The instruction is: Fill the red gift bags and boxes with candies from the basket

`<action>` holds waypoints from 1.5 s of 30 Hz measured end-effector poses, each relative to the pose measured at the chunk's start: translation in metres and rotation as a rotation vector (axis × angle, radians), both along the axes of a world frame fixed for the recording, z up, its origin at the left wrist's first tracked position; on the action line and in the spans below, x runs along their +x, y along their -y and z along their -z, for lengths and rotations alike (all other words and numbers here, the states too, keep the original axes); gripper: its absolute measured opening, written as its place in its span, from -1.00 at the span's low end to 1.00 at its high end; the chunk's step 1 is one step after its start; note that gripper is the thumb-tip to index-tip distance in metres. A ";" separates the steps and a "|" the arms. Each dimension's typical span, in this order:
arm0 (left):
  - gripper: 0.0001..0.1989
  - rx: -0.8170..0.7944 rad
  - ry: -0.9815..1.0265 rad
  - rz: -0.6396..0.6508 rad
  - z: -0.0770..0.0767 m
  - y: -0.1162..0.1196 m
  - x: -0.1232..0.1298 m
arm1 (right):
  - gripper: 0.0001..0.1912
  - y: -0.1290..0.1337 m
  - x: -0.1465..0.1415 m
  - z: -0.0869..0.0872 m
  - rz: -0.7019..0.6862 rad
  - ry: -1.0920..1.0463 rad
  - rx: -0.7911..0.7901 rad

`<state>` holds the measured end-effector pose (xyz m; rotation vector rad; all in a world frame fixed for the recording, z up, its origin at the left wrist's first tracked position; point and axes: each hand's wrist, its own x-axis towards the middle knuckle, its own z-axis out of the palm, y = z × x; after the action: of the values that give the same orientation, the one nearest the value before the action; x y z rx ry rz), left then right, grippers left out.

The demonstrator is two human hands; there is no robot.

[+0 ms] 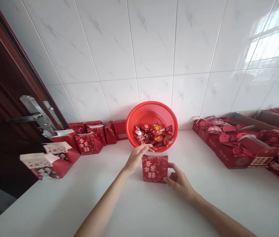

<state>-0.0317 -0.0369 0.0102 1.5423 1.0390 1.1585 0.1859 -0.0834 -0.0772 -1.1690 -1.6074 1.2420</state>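
Note:
A small red candy box (155,169) with pale Chinese lettering stands upright on the white table, its top edge showing a whitish strip. My right hand (179,182) grips its right side, thumb on the front face and the index finger round the back edge. Above the box's upper left corner is my left hand (137,157), fingers closed together and pointing right; whatever is at the fingertips is too small to make out. Just behind, a red plastic basket (151,107) leans towards me with several wrapped candies (158,128) inside.
Several red boxes stand at the left, among them a lettered box (87,143) and an open-topped box with cartoon figures (48,169). On the right are rows of red handled boxes (230,151) and a cardboard carton (246,119). A tiled wall (154,42) rises behind; a dark door (3,82) is left.

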 end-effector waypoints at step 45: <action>-0.59 0.271 -0.157 -0.234 -0.013 -0.073 -0.008 | -0.50 0.001 -0.002 -0.005 -0.025 -0.029 0.029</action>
<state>-0.0397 0.0361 0.0232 1.7809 1.2324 1.4021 0.1840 -0.0844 -0.0722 -1.1112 -1.6172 1.2421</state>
